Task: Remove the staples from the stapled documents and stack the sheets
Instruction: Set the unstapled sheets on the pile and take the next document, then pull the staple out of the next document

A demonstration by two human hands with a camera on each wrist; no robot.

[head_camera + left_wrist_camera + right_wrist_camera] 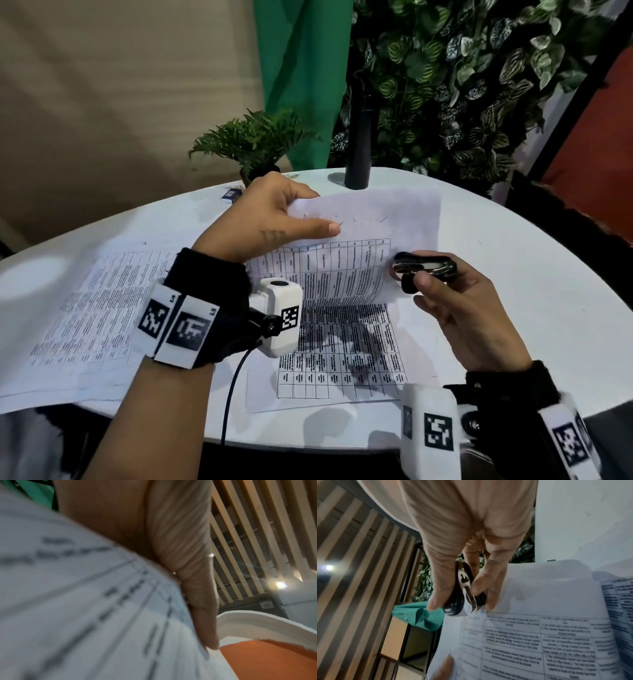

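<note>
Left hand (274, 209) grip pinching lifted white printed sheet (346, 250); right hand (462, 308) grip clamping black-and-chrome staple remover (423, 265). Risking tearing paper, yanking against remaining staple.

Printed table document (346, 270) curled up off the white table (staple-pierced corner raised), loose sheets (89, 315) left.

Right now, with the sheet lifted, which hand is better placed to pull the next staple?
Right. The right hand already grips the staple remover beside the lifted sheet, while the left hand pinches that sheet's edge, thumb by the staple, probably steadying it.
</note>
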